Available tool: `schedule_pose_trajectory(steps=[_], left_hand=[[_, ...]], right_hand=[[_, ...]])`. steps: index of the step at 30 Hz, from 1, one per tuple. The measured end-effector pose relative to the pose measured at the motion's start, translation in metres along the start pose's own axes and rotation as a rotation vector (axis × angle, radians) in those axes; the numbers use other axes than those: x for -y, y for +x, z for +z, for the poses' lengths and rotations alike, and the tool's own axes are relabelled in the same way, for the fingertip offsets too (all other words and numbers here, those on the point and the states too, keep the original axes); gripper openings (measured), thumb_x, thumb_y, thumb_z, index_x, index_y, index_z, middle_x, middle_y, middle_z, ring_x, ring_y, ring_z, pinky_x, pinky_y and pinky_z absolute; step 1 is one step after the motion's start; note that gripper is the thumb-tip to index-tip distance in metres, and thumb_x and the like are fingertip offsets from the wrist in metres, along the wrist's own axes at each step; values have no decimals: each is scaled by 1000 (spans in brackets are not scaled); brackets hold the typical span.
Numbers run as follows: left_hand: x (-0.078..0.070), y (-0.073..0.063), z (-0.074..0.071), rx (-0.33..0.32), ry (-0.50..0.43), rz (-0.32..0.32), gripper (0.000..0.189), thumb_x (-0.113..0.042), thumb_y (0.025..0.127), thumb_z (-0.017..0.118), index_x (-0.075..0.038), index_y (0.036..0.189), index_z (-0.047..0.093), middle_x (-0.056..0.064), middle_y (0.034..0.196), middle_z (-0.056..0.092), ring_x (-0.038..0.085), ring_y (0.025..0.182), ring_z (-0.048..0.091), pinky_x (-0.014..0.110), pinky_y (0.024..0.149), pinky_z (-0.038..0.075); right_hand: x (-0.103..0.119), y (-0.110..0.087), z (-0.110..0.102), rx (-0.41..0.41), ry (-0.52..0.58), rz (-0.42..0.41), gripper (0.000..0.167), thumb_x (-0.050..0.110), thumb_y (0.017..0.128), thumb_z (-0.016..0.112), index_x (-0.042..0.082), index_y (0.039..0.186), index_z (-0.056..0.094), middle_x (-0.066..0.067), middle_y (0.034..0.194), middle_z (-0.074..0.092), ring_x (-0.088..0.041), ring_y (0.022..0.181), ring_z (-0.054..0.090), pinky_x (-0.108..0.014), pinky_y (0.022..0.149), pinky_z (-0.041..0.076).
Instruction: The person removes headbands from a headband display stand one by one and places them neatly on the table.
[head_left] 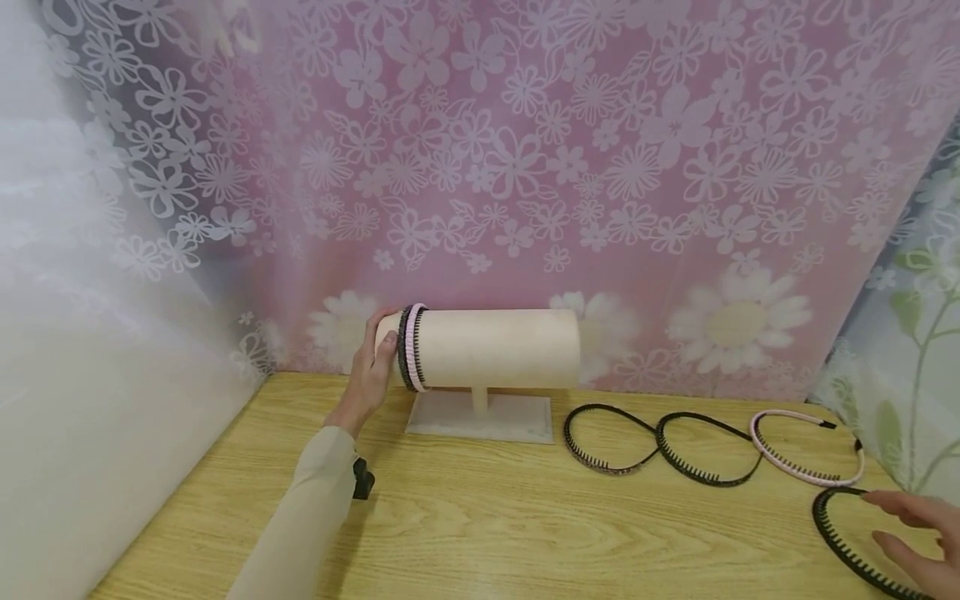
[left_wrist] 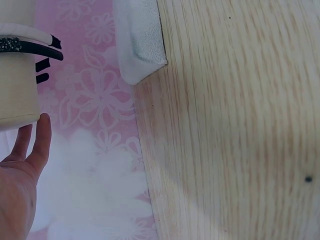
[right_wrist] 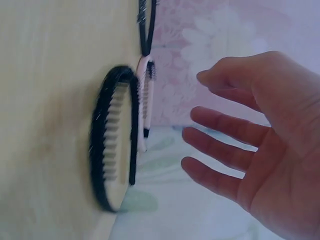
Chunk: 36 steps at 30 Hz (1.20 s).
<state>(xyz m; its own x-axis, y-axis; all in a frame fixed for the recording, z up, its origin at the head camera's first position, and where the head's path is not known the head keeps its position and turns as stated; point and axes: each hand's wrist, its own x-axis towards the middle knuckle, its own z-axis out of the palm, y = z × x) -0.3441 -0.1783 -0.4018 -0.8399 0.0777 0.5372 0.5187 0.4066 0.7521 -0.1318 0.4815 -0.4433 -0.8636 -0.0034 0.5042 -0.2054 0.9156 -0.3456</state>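
My left hand [head_left: 366,375] grips the left end of a cream, padded headband display stand [head_left: 502,346], its thumb in front. A pink headband [head_left: 412,346] and a dark headband with sparkly beads [left_wrist: 10,45] sit side by side round that end, beside the fingers. At the lower right, my right hand [head_left: 918,537] hovers over a black toothed headband [head_left: 832,533] lying on the table. In the right wrist view, its fingers [right_wrist: 220,150] are loosely bent, apart from the black headband [right_wrist: 100,140], with nothing between them.
Three headbands lie in a row right of the stand's base [head_left: 480,417]: a dark one with a patterned part [head_left: 570,442], a black one [head_left: 675,458] and a pink one [head_left: 795,475]. A flowered pink curtain [head_left: 525,167] hangs behind the wooden table [head_left: 487,517].
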Motion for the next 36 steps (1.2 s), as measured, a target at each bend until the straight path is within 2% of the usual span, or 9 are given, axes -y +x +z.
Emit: schedule_pose_trajectory(steps=[2, 4, 7, 10, 18, 21, 25, 30, 36], left_hand=[[0, 0, 0, -3, -4, 12, 51, -45, 110, 33, -26, 156, 32, 10, 144, 55, 31, 118, 59, 54, 100, 45], [0, 1, 0, -6, -6, 23, 50, -45, 110, 33, -25, 156, 33, 10, 145, 55, 31, 118, 59, 55, 101, 45], [-1, 1, 1, -8, -7, 29, 50, -44, 110, 33, -25, 156, 33, 10, 145, 55, 31, 118, 59, 54, 100, 45], [-3, 1, 1, -5, -2, 31, 49, -42, 110, 33, -25, 156, 32, 11, 146, 54, 32, 118, 59, 54, 100, 46], [-5, -1, -1, 9, 9, 20, 49, -43, 111, 31, -26, 157, 30, 10, 151, 51, 33, 131, 54, 59, 110, 39], [-5, -1, 0, 11, 14, 17, 50, -43, 111, 31, -26, 157, 30, 8, 153, 50, 33, 134, 53, 60, 112, 38], [-4, -1, 0, 9, 9, 21, 50, -43, 110, 31, -25, 157, 31, 7, 154, 49, 32, 134, 53, 59, 111, 38], [-2, -1, 1, 5, 4, 24, 50, -43, 110, 31, -24, 157, 31, 8, 154, 49, 33, 131, 54, 59, 110, 39], [0, 1, 0, -7, -1, 20, 50, -44, 110, 33, -25, 156, 32, 8, 152, 50, 32, 126, 56, 57, 107, 41]], right_hand=[[12, 7, -1, -36, 4, -33, 42, -14, 62, 85, 5, 98, 71, 38, 95, 56, 30, 83, 34, -5, 59, 37], [26, 14, -3, -29, -12, -22, 46, -10, 66, 85, 5, 107, 70, 9, 99, 73, 25, 84, 43, -20, 61, 51], [46, 25, -6, 14, -70, 24, 52, -4, 73, 85, -10, 119, 62, -42, 111, 61, -13, 86, 68, -54, 64, 55], [63, 35, -8, 57, -103, 40, 57, 6, 81, 84, -9, 129, 58, -43, 118, 58, -62, 93, 56, -69, 65, 48], [85, 50, -7, 21, -66, -105, 67, 21, 79, 89, 4, 137, 60, -31, 117, 68, -49, 95, 58, -36, 58, 55], [93, 57, -6, -10, -37, -161, 67, 20, 77, 90, 9, 136, 62, -24, 118, 70, -17, 98, 64, -17, 64, 52], [107, 66, -4, -40, 21, -202, 70, 21, 75, 91, 14, 139, 62, -19, 120, 70, 18, 106, 44, 3, 74, 36], [129, 75, -1, -30, 34, -196, 75, 27, 78, 90, 20, 145, 57, -21, 124, 69, -13, 106, 59, 2, 77, 36], [150, 86, 5, -38, 97, -236, 78, 20, 77, 90, 23, 147, 56, -17, 128, 69, 22, 104, 44, -3, 76, 40]])
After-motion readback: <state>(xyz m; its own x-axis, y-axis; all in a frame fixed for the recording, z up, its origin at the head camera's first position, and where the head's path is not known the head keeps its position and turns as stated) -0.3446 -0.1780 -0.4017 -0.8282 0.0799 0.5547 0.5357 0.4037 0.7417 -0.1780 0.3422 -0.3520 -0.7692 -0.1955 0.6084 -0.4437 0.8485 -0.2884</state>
